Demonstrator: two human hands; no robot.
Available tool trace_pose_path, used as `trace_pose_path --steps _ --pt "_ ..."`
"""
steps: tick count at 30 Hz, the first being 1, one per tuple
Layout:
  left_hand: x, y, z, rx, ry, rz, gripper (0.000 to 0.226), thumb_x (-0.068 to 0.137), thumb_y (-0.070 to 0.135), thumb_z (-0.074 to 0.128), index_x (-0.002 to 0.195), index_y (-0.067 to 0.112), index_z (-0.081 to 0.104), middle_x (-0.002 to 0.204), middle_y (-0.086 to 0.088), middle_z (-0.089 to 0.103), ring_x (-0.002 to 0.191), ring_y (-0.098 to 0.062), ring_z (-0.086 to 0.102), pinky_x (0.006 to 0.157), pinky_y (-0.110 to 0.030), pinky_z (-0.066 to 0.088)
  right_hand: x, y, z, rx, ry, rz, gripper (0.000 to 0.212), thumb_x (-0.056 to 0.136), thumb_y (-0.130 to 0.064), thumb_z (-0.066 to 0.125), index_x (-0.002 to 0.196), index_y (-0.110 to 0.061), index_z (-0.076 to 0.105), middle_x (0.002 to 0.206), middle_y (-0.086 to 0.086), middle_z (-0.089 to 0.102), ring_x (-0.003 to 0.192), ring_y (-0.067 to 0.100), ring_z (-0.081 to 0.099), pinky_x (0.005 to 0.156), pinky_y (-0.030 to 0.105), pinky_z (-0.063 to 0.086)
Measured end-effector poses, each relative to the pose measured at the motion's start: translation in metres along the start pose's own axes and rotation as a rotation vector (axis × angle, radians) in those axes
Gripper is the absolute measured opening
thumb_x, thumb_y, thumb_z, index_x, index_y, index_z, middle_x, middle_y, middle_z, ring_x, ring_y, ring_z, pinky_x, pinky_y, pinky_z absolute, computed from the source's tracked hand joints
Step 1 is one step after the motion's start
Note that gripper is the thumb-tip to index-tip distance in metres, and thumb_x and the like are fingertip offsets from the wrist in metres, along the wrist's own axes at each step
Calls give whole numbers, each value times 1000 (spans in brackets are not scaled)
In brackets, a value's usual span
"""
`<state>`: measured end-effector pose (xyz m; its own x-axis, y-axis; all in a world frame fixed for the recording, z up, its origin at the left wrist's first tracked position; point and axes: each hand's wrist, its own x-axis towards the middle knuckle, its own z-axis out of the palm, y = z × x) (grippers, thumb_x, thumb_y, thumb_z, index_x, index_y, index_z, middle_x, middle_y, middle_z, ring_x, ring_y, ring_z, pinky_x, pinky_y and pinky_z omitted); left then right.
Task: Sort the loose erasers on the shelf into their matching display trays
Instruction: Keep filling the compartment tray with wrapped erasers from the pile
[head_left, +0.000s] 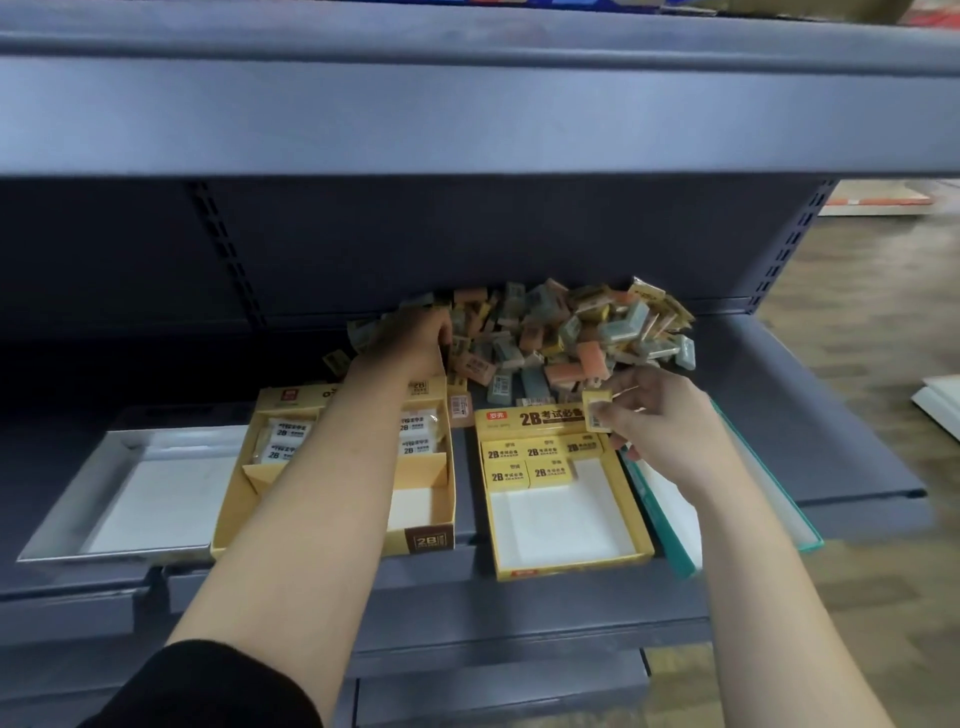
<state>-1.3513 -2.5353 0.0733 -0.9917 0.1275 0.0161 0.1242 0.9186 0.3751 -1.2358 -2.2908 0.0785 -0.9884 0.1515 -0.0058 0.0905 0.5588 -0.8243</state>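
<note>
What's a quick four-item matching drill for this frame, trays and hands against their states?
Things:
1 white tray
2 bright yellow tray
3 right hand
4 left hand

States:
A pinches a yellow eraser
B no erasers visible inside
C reaches into the loose pile
D 2B erasers lined up at its far end

Pairs: 1-B, 2-D, 3-A, 4-C

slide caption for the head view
Right hand pinches a yellow eraser at the yellow tray; left hand reaches into the pile.

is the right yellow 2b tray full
Partly filled: yellow erasers cover only the back of the right yellow 2B tray; its front floor is bare white.
</note>
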Motion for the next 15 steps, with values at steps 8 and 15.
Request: trace_pose_path --steps 8,15 --pt "-5 6 -8 -81 46 10 37 78 2 76 111 15 64 121 -7 57 105 -22 56 73 -28 42 -7 -2 2 -16 -22 -6 13 90 -23 65 102 -22 61 80 -8 70 57 2 64 48 14 46" --pt "-52 37 -36 -249 181 80 20 78 15 80 94 20 69 100 9 59 87 -7 54 64 -18 37 -15 -4 2 386 -122 76 19 92 -10 65 109 -8 59 94 12 69 71 32 73 52 24 52"
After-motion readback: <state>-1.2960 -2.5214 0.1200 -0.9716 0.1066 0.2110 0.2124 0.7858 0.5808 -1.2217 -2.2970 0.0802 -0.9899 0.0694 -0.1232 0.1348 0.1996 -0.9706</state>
